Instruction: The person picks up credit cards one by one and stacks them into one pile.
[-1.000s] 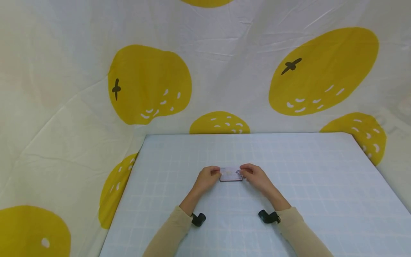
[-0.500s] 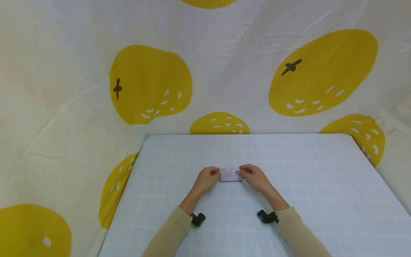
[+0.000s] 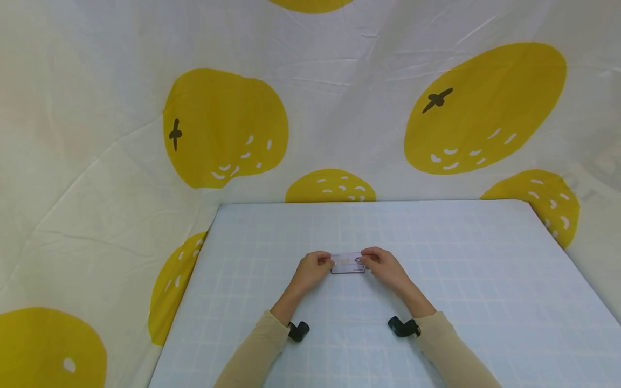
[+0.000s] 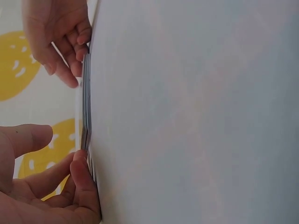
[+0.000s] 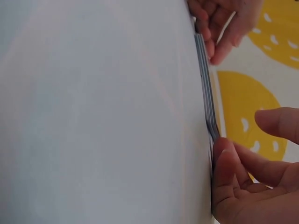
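Observation:
A small stack of cards (image 3: 346, 262) lies on the table between my two hands, its top card pale with a small dark figure near the right end. Side-on in the left wrist view, the stack (image 4: 87, 98) shows several thin grey layers. My left hand (image 3: 313, 270) holds the stack's left end, its curled fingertips against the edges. At the right end my right hand (image 3: 385, 266) grips likewise. In the right wrist view the thumb (image 5: 278, 122) is held off the stack while the curled fingers (image 5: 225, 168) meet its edge. Both hands cover the ends of the cards.
A pale blue checked cloth (image 3: 271, 226) covers the table. Behind and to the left hangs a white sheet (image 3: 346, 124) with big yellow fruit prints. Dark wrist cameras, such as the left one (image 3: 299, 331), sit at both sleeve cuffs.

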Available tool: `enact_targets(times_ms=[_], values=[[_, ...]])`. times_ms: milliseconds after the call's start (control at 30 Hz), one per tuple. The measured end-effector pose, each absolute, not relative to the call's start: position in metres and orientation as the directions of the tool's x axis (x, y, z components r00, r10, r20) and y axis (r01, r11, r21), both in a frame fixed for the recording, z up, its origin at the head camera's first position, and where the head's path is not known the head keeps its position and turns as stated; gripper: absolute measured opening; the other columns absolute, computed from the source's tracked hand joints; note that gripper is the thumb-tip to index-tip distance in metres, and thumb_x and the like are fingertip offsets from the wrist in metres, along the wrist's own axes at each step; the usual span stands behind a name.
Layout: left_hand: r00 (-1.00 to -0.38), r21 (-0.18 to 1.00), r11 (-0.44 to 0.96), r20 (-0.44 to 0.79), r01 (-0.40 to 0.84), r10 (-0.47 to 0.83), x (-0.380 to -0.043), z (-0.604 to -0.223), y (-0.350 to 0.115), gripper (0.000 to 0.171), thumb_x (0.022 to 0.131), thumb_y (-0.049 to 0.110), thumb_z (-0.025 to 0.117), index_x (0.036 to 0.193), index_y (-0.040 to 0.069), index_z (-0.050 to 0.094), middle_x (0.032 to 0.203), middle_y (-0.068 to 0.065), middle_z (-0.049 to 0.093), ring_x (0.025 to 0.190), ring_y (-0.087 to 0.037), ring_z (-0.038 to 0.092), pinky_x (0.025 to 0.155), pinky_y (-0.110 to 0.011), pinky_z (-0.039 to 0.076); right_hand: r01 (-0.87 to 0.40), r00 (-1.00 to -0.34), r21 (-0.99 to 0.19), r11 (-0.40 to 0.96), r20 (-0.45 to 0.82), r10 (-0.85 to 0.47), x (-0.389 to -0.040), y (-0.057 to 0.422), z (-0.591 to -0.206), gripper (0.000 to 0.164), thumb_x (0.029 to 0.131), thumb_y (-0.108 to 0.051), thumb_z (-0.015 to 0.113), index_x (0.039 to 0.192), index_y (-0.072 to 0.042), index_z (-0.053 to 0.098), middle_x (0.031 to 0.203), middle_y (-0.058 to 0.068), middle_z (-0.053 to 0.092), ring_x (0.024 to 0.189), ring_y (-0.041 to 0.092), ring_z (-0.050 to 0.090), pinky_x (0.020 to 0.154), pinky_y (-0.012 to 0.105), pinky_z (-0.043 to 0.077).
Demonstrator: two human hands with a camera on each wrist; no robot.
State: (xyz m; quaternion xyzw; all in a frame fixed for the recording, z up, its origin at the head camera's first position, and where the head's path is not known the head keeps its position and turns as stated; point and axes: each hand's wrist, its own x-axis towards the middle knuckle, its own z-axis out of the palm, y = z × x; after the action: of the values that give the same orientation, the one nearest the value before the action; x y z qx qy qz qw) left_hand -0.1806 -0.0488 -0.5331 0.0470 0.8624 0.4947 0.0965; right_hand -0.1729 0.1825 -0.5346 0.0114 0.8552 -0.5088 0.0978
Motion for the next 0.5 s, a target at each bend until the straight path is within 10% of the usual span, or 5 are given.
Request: enact_targets(times_ms=[500], values=[[-0.989,0.887,0.461,-0.065,0.005,0.136,-0.168,-0.522,-0.056,0.032,0.094,0.024,0.069,0.119,0.005,0.069,0.104,-0.001,0.070,0.102,-0.021,0.066,0.089,-0.039,0.053,0.061,-0.996,-0.930,0.363,-0.081,-0.042,-0.156,0.198,-0.524,0.036,0.099,-0.024,0.065,0.126,0.000,0.063,0.108,0.014,0.070,0.091,0.024,0.067,0.077,0.028,0.054]])
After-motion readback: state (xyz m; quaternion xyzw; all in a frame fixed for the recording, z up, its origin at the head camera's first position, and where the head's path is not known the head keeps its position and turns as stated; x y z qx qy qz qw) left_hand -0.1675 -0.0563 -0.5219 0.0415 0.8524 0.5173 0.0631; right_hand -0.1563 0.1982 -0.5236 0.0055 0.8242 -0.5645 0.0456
